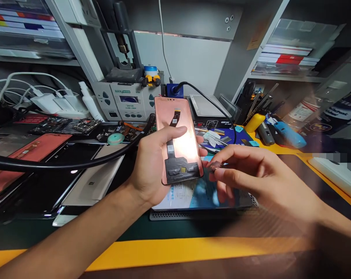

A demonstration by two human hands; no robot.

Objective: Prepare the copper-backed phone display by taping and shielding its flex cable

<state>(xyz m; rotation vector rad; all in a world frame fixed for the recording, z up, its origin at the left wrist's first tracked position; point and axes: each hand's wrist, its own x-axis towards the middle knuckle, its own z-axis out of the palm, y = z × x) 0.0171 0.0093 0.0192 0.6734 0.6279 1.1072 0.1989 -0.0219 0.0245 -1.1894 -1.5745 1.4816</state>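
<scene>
My left hand (152,166) holds a curved smartphone display panel (187,135) upright, with its copper-coloured back facing me. Its thumb lies across the panel, and the fingers curl behind it. A black flex cable (174,118) runs along the back, and dark tape (181,168) covers the lower end. My right hand (250,174) comes in from the right, pinching a small dark piece (214,166) between thumb and forefinger. That piece is right at the panel's edge. I cannot tell what it is.
A soldering station (120,102) and a hot plate (207,106) stand behind the hands. A thick black hose (62,164) crosses the left side, over phone panels and a silver Mi back cover (92,176). Circuit boards, tools and a blue-handled tool (290,133) crowd the bench.
</scene>
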